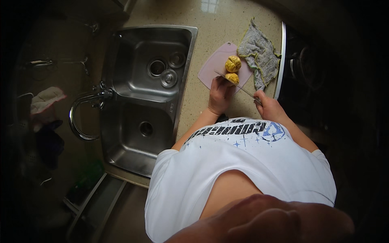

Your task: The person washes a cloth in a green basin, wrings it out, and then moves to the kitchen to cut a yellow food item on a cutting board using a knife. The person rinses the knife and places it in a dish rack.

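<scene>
My right hand (269, 104) grips the handle of a kitchen knife (243, 88), whose blade slants up to the left over the cutting board. Just on the near side of the blade, my left hand (221, 95) curls its fingers against the nearer of two yellow food pieces (232, 77). Blade and fingers hide part of that piece. The farther yellow piece (233, 63), rounded and with dark lines on its surface, lies right behind it. Both rest on a pale pink cutting board (212, 66) with a hanging hole at its far tip.
A crumpled grey cloth (258, 50) with yellow-green edging lies beside the board. To the left is a double steel sink (139, 101) with a curved faucet (73, 118) and two round drain parts in the far basin. A dark cooktop (304, 70) borders the speckled counter (194, 100) on the right.
</scene>
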A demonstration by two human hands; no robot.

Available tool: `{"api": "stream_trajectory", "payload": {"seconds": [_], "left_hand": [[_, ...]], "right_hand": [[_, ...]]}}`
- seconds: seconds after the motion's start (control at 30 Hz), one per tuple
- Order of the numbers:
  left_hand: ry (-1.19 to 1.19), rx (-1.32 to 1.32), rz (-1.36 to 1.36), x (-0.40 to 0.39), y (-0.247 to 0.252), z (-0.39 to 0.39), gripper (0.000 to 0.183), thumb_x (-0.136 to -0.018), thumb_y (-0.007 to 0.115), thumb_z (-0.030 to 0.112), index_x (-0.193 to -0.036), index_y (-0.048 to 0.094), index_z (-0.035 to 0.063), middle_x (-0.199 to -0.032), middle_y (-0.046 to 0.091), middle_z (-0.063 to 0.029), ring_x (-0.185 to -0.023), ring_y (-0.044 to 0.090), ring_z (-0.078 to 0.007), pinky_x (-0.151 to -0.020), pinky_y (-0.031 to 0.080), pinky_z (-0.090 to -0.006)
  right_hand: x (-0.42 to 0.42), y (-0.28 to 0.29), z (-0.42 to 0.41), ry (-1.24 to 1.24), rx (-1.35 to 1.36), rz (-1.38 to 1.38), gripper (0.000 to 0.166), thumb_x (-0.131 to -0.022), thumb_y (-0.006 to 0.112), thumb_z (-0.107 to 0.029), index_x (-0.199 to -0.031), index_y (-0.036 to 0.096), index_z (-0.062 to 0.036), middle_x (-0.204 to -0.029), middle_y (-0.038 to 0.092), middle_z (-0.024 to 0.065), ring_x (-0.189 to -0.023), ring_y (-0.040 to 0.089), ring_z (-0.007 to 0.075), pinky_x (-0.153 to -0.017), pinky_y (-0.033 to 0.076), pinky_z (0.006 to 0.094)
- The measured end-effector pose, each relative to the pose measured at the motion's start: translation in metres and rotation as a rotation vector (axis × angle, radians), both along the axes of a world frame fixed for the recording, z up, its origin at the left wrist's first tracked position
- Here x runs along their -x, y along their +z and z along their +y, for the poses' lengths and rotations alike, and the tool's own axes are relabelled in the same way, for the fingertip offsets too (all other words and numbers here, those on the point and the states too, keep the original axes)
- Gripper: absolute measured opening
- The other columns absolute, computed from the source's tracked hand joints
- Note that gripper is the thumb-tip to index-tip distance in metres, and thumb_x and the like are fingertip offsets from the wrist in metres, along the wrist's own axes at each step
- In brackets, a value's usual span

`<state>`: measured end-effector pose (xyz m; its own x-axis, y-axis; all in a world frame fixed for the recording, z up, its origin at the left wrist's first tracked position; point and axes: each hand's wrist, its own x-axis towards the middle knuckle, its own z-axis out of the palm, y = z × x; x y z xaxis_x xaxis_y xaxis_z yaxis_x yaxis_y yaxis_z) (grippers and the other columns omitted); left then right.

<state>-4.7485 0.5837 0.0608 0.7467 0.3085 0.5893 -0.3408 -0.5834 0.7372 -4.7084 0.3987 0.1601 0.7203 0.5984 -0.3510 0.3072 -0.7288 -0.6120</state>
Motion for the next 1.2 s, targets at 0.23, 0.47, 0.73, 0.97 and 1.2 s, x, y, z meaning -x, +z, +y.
{"api": "stream_trajectory", "payload": {"seconds": [0.23, 0.47, 0.73, 0.97, 1.2], "left_hand": [[0.01, -0.109, -0.035, -0.006, 0.008, 0.004, 0.021, -0.067, 0.067, 0.002, -0.087, 0.059, 0.0025, -0.09, 0.058, -0.0151, -0.079, 0.057, -0.0311, -0.066, 0.048, -0.0353], [0.044, 0.037, 0.007, -0.008, 0.014, 0.0, 0.018, -0.069, 0.066, 0.003, -0.086, 0.059, 0.0028, -0.09, 0.057, -0.0143, -0.084, 0.056, -0.0305, -0.073, 0.047, -0.0348], [0.098, -0.006, 0.012, -0.012, 0.009, 0.0, 0.017, -0.068, 0.067, 0.007, -0.081, 0.057, 0.003, -0.083, 0.057, -0.0132, -0.078, 0.054, -0.0327, -0.068, 0.046, -0.038], [0.097, 0.027, 0.073, -0.009, -0.009, 0.004, 0.016, -0.066, 0.062, 0.0, -0.081, 0.057, 0.0049, -0.083, 0.056, -0.0133, -0.076, 0.053, -0.0313, -0.067, 0.045, -0.0369], [0.091, 0.052, 0.003, -0.011, -0.001, 0.001, 0.014, -0.067, 0.065, 0.004, -0.079, 0.059, 0.005, -0.085, 0.056, -0.0126, -0.078, 0.054, -0.0301, -0.067, 0.046, -0.0364]], "right_hand": [[-0.007, -0.001, -0.015, 0.034, -0.008, 0.029, 0.019, -0.082, 0.052, -0.011, -0.099, 0.043, -0.008, -0.073, 0.058, 0.0207, -0.071, 0.057, 0.0385, -0.06, 0.044, 0.0442], [-0.016, -0.006, 0.003, 0.082, 0.02, -0.074, 0.018, -0.082, 0.052, -0.013, -0.097, 0.043, -0.0075, -0.072, 0.058, 0.0199, -0.07, 0.057, 0.0379, -0.06, 0.043, 0.0449], [-0.022, 0.004, 0.009, 0.11, 0.048, -0.095, 0.015, -0.083, 0.051, -0.014, -0.094, 0.043, -0.0067, -0.073, 0.058, 0.0207, -0.072, 0.056, 0.0391, -0.061, 0.043, 0.0463], [-0.013, -0.009, -0.01, 0.043, 0.05, -0.04, 0.015, -0.085, 0.05, -0.015, -0.096, 0.044, -0.0065, -0.073, 0.058, 0.0205, -0.072, 0.056, 0.0402, -0.061, 0.043, 0.0455], [-0.016, 0.005, 0.013, 0.026, 0.084, 0.02, 0.016, -0.085, 0.05, -0.015, -0.098, 0.044, -0.0066, -0.077, 0.058, 0.0207, -0.075, 0.056, 0.0378, -0.063, 0.043, 0.0441]]}}
